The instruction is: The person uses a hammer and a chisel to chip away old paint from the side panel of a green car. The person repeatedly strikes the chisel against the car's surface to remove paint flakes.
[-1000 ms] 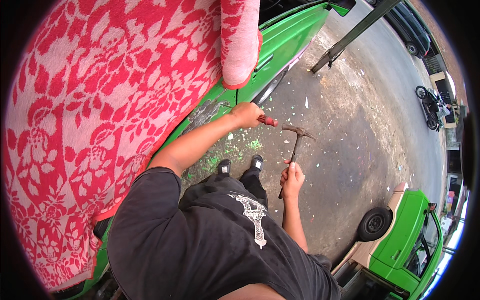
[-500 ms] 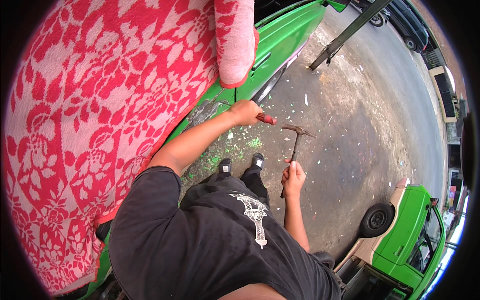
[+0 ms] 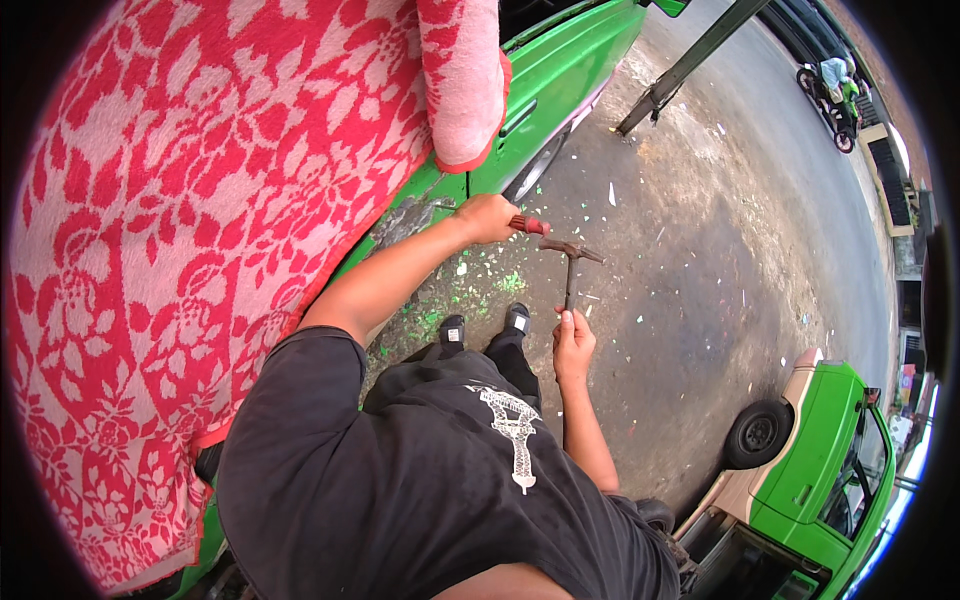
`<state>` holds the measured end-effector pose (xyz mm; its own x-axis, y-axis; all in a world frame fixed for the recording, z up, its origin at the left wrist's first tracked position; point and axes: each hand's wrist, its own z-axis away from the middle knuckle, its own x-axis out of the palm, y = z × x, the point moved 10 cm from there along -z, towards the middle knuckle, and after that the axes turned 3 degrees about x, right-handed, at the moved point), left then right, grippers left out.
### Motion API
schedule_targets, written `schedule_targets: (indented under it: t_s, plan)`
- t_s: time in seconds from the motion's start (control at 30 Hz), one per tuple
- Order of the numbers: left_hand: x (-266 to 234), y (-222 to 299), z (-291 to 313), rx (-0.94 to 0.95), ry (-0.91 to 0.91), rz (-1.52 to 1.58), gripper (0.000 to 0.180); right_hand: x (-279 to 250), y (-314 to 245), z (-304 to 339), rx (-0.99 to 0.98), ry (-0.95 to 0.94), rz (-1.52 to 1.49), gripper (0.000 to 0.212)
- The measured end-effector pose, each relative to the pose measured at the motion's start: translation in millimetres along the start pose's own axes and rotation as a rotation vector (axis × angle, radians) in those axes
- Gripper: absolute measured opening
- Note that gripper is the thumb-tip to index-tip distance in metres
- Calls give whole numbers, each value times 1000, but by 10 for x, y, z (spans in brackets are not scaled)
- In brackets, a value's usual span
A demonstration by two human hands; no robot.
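My left hand [image 3: 487,218] is wrapped round a tool with a ribbed red handle [image 3: 529,225], like a screwdriver's. Its far end is hidden by the fist, which is held against the side of a green vehicle [image 3: 570,65], next to a scraped grey patch [image 3: 408,218] on the bodywork. In my right hand [image 3: 573,345] is the shaft of a hammer [image 3: 571,251], thumb along it. The hammer's rusty head is just beside the butt of the red handle; whether they touch I cannot tell.
A red and pink floral cloth [image 3: 200,220] covers the vehicle at left. Green paint chips [image 3: 490,285] litter the ground by my feet. A metal post [image 3: 690,75] stands beyond. Another green vehicle [image 3: 810,450] is at lower right; a motorcycle with rider [image 3: 835,95] is on the road.
The hammer in my right hand has swung left, its head now close to the red handle's butt. My left hand has barely shifted. On the road, the motorcycle has moved right.
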<state>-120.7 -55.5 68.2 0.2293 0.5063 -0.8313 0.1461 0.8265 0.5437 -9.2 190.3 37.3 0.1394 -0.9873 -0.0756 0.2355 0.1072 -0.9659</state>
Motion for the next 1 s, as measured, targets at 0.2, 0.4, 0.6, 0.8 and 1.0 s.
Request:
schedule_targets:
  t_s: [0.2,0.4,0.6,0.8,1.0]
  plan:
    - [30,-39,52,-6,9,-34,9,-377,-362,-66,41,56,-208,29]
    - [-81,46,113,51,71,-41,7,-321,-411,-49,49,11,-218,28]
    - [-71,36,74,37,42,-55,9,-203,-440,-45,70,-32,-223,28]
    - [-90,48,32,-19,-26,-64,12,-213,-394,-94,58,-45,-191,28]
    - [-93,17,23,-30,-16,-54,12,-252,-421,-93,52,-32,-198,29]
